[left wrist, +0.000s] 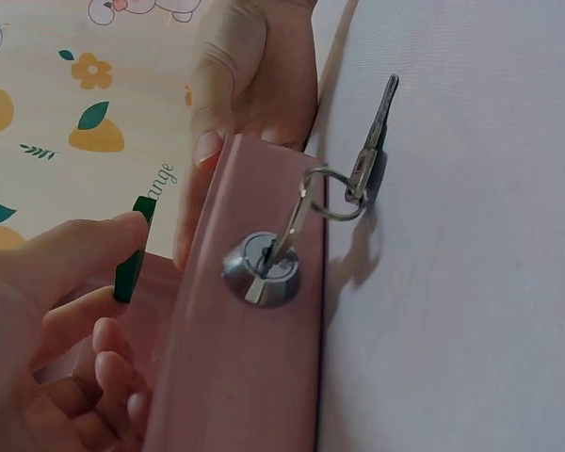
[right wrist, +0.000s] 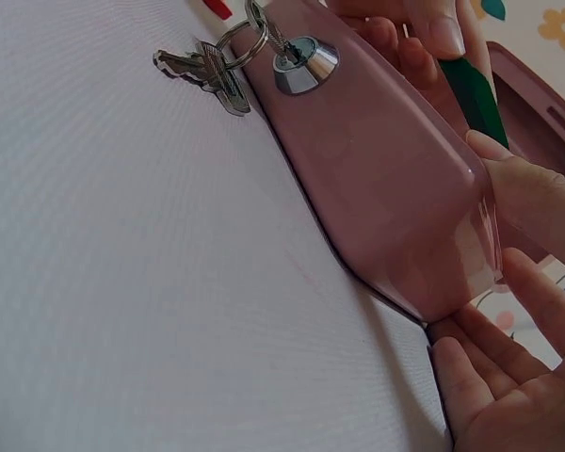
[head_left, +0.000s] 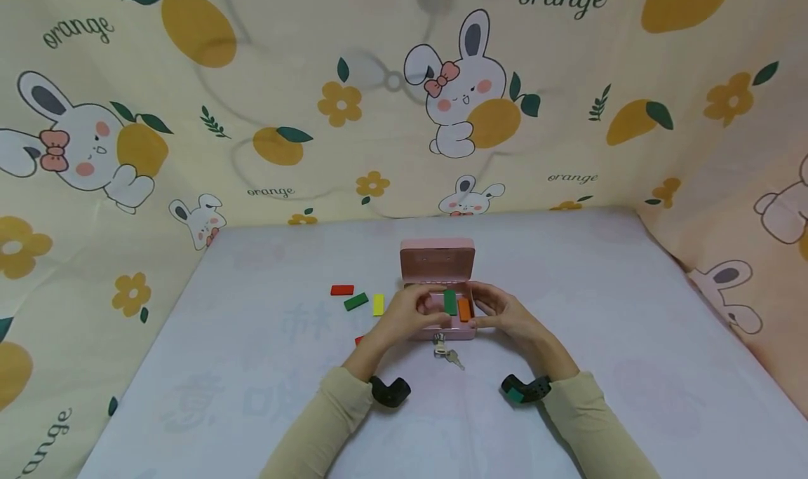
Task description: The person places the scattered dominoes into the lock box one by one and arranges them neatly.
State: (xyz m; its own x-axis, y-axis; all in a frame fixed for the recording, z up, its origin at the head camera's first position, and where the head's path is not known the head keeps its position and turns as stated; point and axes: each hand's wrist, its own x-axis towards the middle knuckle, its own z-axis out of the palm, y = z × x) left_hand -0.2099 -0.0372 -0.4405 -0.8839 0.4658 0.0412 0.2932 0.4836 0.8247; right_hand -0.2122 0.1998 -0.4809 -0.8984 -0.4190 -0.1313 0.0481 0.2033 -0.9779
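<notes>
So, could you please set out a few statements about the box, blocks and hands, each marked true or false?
1. The left hand holds a green block. True.
2. The pink box is shut. False: its lid stands open.
3. A key sits in the box's lock. True.
4. In the head view, the yellow block lies right of the box. False: it lies to the left.
5. The right hand holds a red block. False: it touches the box.
</notes>
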